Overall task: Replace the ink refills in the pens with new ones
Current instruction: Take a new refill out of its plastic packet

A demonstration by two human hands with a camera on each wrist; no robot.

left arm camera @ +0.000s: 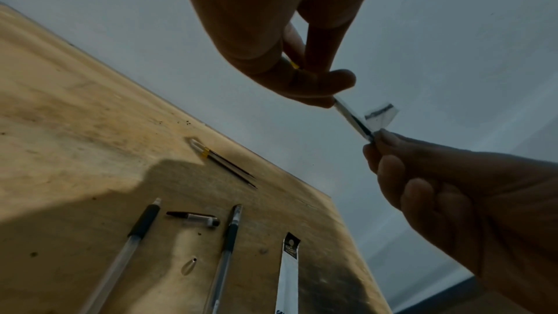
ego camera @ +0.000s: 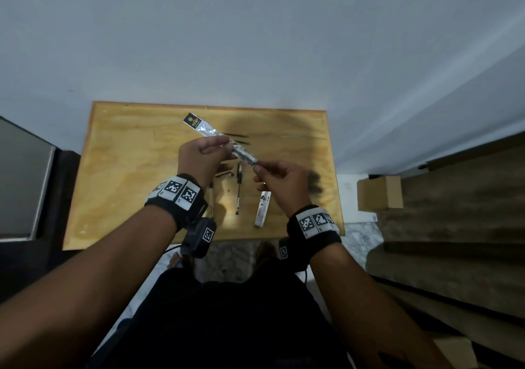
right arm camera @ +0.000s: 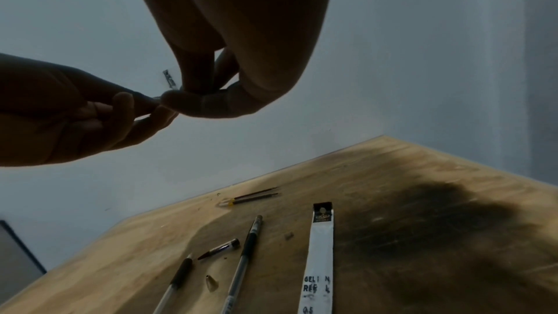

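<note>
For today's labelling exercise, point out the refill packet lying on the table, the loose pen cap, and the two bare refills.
refill packet [right arm camera: 321, 245], right wrist view, white middle of the sleeve.
pen cap [left arm camera: 193, 217], left wrist view, clear middle section.
bare refills [right arm camera: 253, 197], right wrist view, dark shafts.

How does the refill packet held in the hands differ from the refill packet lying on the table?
The held packet is up in the air, slanted, gripped by the left hand and pinched at its end by the right hand. The table packet lies flat and untouched beside the pens. Both are narrow silvery sleeves with a dark header.
</note>
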